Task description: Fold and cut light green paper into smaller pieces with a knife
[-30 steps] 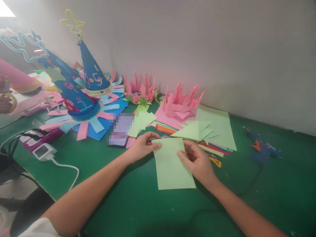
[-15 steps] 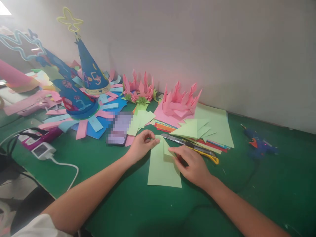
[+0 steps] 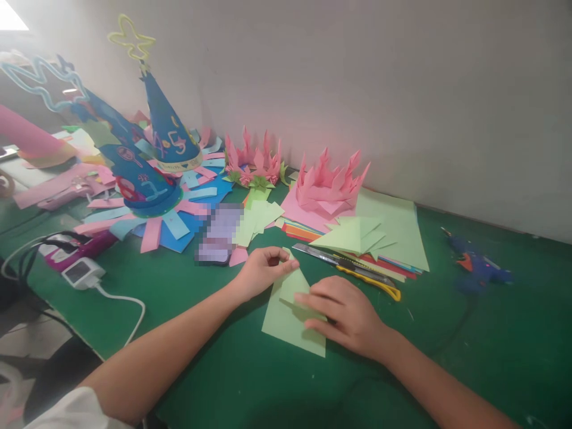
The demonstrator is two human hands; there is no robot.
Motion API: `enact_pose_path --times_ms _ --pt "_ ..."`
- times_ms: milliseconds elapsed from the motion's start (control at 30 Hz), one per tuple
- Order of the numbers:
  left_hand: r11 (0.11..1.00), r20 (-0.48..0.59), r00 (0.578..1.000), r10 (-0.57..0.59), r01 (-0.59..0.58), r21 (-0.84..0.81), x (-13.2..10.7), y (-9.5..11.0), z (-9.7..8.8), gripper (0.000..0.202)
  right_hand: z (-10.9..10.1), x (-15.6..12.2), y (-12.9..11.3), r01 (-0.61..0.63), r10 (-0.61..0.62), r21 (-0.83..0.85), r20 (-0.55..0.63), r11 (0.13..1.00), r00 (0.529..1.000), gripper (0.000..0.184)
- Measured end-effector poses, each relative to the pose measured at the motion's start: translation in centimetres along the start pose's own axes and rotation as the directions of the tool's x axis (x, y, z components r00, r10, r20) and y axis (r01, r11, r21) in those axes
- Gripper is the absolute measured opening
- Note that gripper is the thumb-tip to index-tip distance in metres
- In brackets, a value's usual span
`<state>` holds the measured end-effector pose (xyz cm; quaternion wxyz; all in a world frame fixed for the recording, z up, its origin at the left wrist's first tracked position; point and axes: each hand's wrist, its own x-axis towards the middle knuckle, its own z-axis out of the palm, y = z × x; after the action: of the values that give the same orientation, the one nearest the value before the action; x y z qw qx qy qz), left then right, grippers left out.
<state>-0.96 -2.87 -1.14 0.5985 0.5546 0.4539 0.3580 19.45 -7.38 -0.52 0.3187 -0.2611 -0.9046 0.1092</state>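
A light green sheet of paper (image 3: 286, 319) lies on the green table (image 3: 214, 363) in front of me, its top right corner folded down into a triangle. My left hand (image 3: 263, 271) pinches the paper's top left corner with curled fingers. My right hand (image 3: 344, 316) lies flat on the folded flap, fingers stretched out and pressing it down. A yellow utility knife (image 3: 353, 271) lies just beyond my right hand.
Behind the sheet are folded green triangles (image 3: 353, 235) on a stack of coloured paper, pink paper crowns (image 3: 328, 185), blue cone hats (image 3: 165, 131), a phone (image 3: 217, 232) and a blue glue gun (image 3: 476, 262). A charger with white cable (image 3: 83, 273) sits left.
The flat green sheet has had its top right corner folded down and has slid nearer to me. My right hand moved onto the fold, uncovering the knife behind it.
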Motion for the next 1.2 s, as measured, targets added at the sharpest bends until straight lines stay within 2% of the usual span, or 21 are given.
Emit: enact_pose_path --times_ms 33,67,133,167,200,233,300,500,633,767,833,933,1067,1200 --pt "0.999 0.017 1.000 0.007 -0.006 -0.042 0.0 0.0 0.1 0.035 -0.1 0.2 -0.1 -0.132 0.138 0.120 -0.049 0.984 0.989 0.023" --pt "0.997 0.029 0.999 0.029 -0.027 -0.067 -0.1 0.0 0.2 0.034 -0.1 0.5 -0.1 -0.276 0.305 0.252 -0.081 0.928 0.949 0.021" --pt "0.992 0.023 0.995 0.101 -0.099 -0.073 -0.1 -0.1 0.3 0.033 -0.1 1.0 0.1 -0.515 0.596 0.489 -0.015 0.704 0.803 0.021" --pt "0.988 0.014 0.990 0.139 -0.138 -0.062 -0.2 -0.1 0.4 0.033 -0.1 1.3 0.2 -0.591 0.666 0.559 0.090 0.582 0.741 0.025" --pt "0.985 0.008 0.986 0.168 -0.167 -0.050 -0.2 -0.1 0.5 0.032 -0.1 1.5 0.4 -0.647 0.684 0.584 0.203 0.489 0.700 0.029" --pt "0.983 0.012 0.983 0.182 -0.181 -0.041 -0.2 -0.2 0.5 0.030 -0.1 1.8 0.5 -0.687 0.675 0.581 0.294 0.436 0.677 0.032" --pt "0.983 0.046 0.982 0.181 -0.179 -0.037 -0.2 -0.3 0.6 0.028 0.0 2.1 0.7 -0.730 0.638 0.548 0.402 0.408 0.657 0.035" --pt "0.991 0.078 0.988 0.136 -0.136 -0.010 0.0 -0.7 0.5 0.027 0.5 2.5 1.2 -0.763 0.636 0.514 0.448 0.392 0.628 0.035" --pt "0.995 0.004 0.996 0.090 -0.090 -0.048 0.1 -0.5 0.4 0.026 1.2 2.7 1.6 -0.772 0.687 0.487 0.394 0.408 0.611 0.036" --pt "0.989 -0.033 0.999 0.018 -0.022 -0.149 0.0 -0.1 0.3 0.037 1.6 2.4 1.6 -0.728 0.752 0.575 0.272 0.373 0.601 0.037" --pt "0.989 -0.009 1.000 -0.017 0.016 -0.144 -0.1 0.0 0.2 0.042 1.7 2.1 1.5 -0.698 0.773 0.624 0.227 0.352 0.593 0.036" --pt "0.996 0.047 0.997 -0.067 0.070 -0.048 -0.2 -0.1 0.1 0.037 1.7 1.7 1.3 -0.680 0.791 0.658 0.207 0.322 0.575 0.036" --pt "0.996 0.073 0.994 -0.084 0.085 -0.001 -0.4 -0.3 0.1 0.034 1.7 1.5 1.3 -0.686 0.803 0.670 0.226 0.283 0.551 0.035" --pt "0.997 0.109 0.991 -0.074 0.075 -0.011 -0.4 -0.3 0.0 0.034 1.8 1.4 1.4 -0.688 0.806 0.664 0.216 0.293 0.551 0.035"
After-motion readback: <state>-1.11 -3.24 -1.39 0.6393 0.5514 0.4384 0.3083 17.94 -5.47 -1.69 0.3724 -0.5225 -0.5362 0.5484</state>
